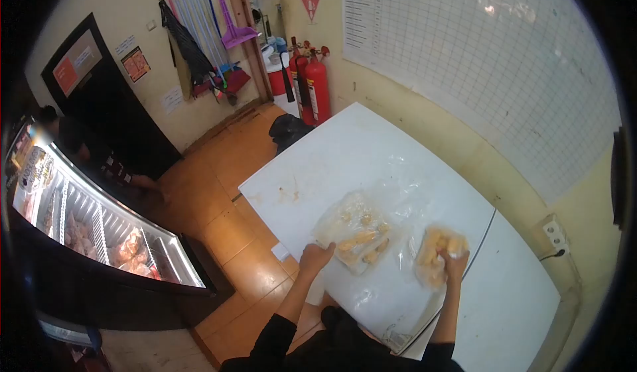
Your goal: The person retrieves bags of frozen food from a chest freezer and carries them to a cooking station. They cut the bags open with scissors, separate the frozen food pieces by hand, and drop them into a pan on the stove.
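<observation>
A clear plastic bag (358, 229) with several yellowish food pieces in it lies flat on the white table (312, 163). At its left edge is my left hand (316, 260), fingers curled and thumb on the plastic, closed on the bag's edge. To the right lies a second, smaller clear bag (431, 256) packed with pale yellow chunks. My right hand (454, 264) is closed on the right side of this bag; its fingertips are partly hidden. What exactly the food is cannot be made out.
Loose clear plastic film (405, 193) and some crumbs (288, 193) are on the table. Red fire extinguishers (317, 87) and a black bag (288, 132) stand beyond it. At left is a lit display fridge (99, 233), with another person (99, 153) behind it.
</observation>
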{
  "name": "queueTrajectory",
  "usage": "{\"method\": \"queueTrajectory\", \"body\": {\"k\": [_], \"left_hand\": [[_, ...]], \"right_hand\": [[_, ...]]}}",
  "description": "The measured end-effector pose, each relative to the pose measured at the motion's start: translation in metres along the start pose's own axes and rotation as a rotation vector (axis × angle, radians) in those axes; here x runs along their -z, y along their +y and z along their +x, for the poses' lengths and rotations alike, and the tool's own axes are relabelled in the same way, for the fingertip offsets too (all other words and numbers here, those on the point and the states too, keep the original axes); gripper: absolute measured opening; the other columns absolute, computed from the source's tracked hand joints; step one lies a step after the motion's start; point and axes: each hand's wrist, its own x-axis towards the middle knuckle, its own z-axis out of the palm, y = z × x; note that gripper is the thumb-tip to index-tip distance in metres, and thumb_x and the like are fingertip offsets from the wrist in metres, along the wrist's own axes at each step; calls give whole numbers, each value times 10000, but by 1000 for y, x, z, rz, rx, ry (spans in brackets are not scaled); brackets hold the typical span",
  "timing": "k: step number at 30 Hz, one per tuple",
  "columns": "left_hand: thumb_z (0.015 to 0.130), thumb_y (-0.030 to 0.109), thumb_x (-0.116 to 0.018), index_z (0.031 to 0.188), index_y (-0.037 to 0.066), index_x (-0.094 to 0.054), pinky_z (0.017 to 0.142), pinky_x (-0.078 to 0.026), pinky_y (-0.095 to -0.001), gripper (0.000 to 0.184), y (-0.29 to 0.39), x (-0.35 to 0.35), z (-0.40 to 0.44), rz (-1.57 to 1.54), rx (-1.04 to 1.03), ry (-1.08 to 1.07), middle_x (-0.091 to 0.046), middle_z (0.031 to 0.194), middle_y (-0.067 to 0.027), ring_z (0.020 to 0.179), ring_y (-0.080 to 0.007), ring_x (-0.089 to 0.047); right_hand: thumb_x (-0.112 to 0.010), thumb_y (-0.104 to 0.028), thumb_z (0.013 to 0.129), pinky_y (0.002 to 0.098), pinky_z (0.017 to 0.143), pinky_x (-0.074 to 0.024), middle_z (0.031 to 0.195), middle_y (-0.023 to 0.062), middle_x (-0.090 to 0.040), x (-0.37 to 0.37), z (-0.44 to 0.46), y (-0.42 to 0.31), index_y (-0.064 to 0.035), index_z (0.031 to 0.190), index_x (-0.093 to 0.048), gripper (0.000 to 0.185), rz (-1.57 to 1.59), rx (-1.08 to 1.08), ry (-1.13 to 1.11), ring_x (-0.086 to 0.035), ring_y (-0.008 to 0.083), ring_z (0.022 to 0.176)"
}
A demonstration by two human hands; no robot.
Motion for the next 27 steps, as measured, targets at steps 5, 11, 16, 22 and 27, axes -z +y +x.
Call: {"method": "queueTrajectory", "body": {"k": [5, 11, 16, 22, 27], "left_hand": [[729, 423, -548, 933, -128, -594, 618, -531, -387, 589, 9, 5, 9, -387, 217, -286, -650, 887, -195, 726, -312, -633], [688, 277, -590, 703, -92, -617, 523, -498, -313, 371, 2, 15, 20, -670, 179, -420, -630, 701, -151, 551, -215, -586], [659, 236, -571, 614, -71, -595, 519, -470, -348, 312, 10, 56, 20, -463, -22, -149, -575, 573, -165, 542, -242, -584], [677, 261, -520, 638, -105, -583, 534, -451, -412, 373, -20, 143, 62, -296, -101, -159, -553, 571, -240, 527, -323, -581], [673, 236, -507, 692, -110, -587, 507, -458, -399, 356, -87, 171, 138, -282, -340, -278, -576, 636, -246, 528, -320, -586]], "right_hand": [[-840, -148, 502, 358, 929, -387, 1139, 133, -515, 38, -36, -40, -14, 1212, -424, 833, 176, 51, -48, -494, 269, 1060], [-817, -76, 507, 363, 940, -376, 1148, 115, -511, 28, -44, -77, -10, 1232, -419, 830, 357, 82, -62, -492, 257, 1062], [-786, -50, 523, 361, 924, -397, 1132, 145, -511, -11, -39, -125, 16, 1238, -406, 812, 270, 143, -82, -509, 267, 1043], [-712, -166, 584, 350, 754, -498, 1022, 148, -556, -102, -53, -198, 40, 1188, -432, 697, 613, 1, -556, -583, 260, 874], [-627, -180, 611, 346, 669, -531, 865, 123, -588, -247, -59, -172, 42, 1077, -512, 529, 547, -271, -859, -606, 235, 746]]}}
